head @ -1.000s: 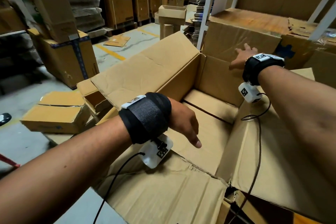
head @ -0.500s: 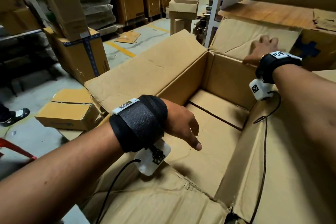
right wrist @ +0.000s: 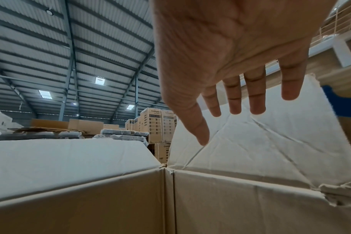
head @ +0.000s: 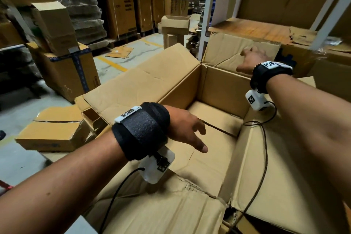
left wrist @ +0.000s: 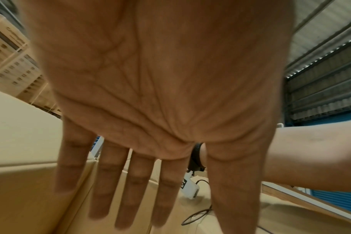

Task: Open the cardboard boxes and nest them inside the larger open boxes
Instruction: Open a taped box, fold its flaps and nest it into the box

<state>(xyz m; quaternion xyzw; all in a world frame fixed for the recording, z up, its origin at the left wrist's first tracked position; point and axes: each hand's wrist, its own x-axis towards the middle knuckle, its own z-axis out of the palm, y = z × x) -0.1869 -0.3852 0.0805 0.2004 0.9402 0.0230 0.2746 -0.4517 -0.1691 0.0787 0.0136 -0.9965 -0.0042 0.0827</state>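
A large open cardboard box (head: 224, 85) stands in front of me with all its flaps spread out. My left hand (head: 188, 131) hovers over the box's inside, palm down, fingers straight and spread, holding nothing; the left wrist view shows the same open left hand (left wrist: 142, 110). My right hand (head: 250, 61) reaches to the creased far flap (head: 224, 51), fingers straight. In the right wrist view the right hand (right wrist: 230, 63) is at the far flap (right wrist: 270, 142); I cannot tell if it touches. The box holds nothing.
A flattened closed box (head: 55, 131) lies on the floor at left, beside a smaller open box (head: 93, 118) tucked under the left flap (head: 140, 85). Taped boxes (head: 72, 74) are stacked behind. A white rack post (head: 209, 11) and a shelf (head: 252, 30) stand right behind the far flap.
My right hand has stayed at the far flap, shifting slightly lower on it. The left hand has held its place over the box with fingers a bit more spread.
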